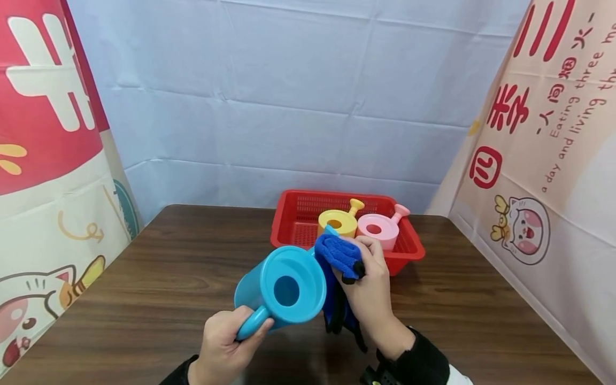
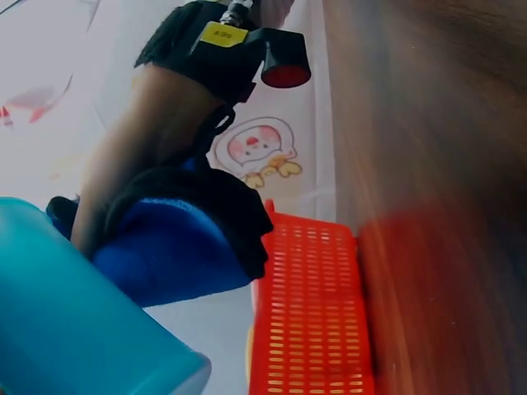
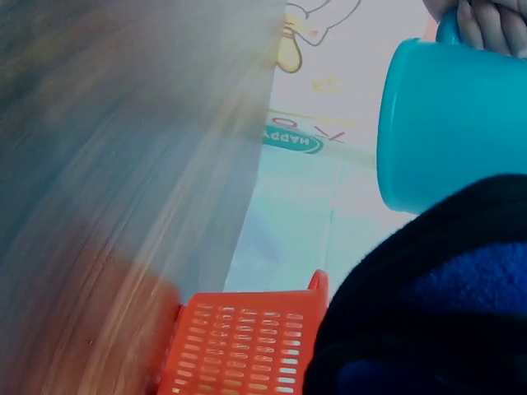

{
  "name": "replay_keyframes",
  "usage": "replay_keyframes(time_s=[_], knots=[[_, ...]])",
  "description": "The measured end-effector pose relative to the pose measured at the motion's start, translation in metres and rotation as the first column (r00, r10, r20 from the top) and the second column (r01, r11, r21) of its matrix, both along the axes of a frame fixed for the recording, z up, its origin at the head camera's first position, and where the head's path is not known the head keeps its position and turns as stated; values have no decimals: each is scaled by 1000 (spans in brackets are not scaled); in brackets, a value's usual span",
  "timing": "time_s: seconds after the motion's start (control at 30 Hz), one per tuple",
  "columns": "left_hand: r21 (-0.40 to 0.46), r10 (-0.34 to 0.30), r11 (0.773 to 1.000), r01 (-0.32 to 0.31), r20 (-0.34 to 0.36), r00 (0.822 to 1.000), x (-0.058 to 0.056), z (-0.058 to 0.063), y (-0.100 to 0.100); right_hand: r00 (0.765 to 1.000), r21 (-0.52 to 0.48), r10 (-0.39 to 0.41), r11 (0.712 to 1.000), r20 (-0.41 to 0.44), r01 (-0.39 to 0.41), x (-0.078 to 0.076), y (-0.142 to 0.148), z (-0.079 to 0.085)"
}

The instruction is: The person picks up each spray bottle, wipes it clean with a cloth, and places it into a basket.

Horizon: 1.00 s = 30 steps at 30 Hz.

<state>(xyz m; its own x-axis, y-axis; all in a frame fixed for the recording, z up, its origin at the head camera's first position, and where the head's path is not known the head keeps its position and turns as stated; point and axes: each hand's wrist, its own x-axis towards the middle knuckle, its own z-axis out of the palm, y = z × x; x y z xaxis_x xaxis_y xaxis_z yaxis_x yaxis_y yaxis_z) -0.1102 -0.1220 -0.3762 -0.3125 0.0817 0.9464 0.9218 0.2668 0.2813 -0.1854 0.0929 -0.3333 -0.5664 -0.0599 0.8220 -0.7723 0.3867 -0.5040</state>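
A light-blue toy watering can [image 1: 310, 283] is held off the table, tilted with its round top opening towards me. My left hand [image 1: 228, 342] grips its handle. At the can's far right side, my right hand [image 1: 372, 294] holds a blue cloth [image 1: 337, 254] with black trim around the spout, whose tip shows above the fabric. Part of the cloth hangs down below the hand. In the left wrist view the cloth [image 2: 177, 255] lies beside the can's body [image 2: 74, 313]. The right wrist view shows the cloth [image 3: 478, 288] below the can [image 3: 453, 132]; the right fingers are hidden there.
Behind the hands, a red plastic basket [image 1: 332, 193] stands on the dark wooden table [image 1: 159, 278]. Inside it are a yellow watering can [image 1: 324, 220] and a pink watering can [image 1: 391, 230]. Pale blue fabric [image 1: 289, 107] hangs at the back, with printed cloths on both sides.
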Motion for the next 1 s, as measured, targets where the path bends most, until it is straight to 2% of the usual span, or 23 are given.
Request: replay_keyframes(time_s=[0.17,0.27,0.4,0.57,0.67,0.8,1.0], knots=[[-14,7,1000,-8,-32,999,-1,3,2,993,38,100,994,69,-103,6,-3,-1],[-11,23,1000,-23,-35,999,-1,3,2,984,46,125,990,127,-131,10,-4,-1],[-17,24,1000,-24,-30,999,0,2,2,989,77,93,992,115,-102,9,-3,-1],[-32,7,999,-9,-62,998,0,2,4,998,144,-11,989,-56,19,4,1,1],[-43,14,999,-18,-74,997,1,2,5,992,162,-66,983,-105,82,2,3,2],[-35,53,998,-55,-58,997,2,0,3,995,172,-71,982,-65,81,3,6,4],[-25,55,998,-57,-45,997,2,-2,2,1000,194,-6,981,-10,8,6,2,1]])
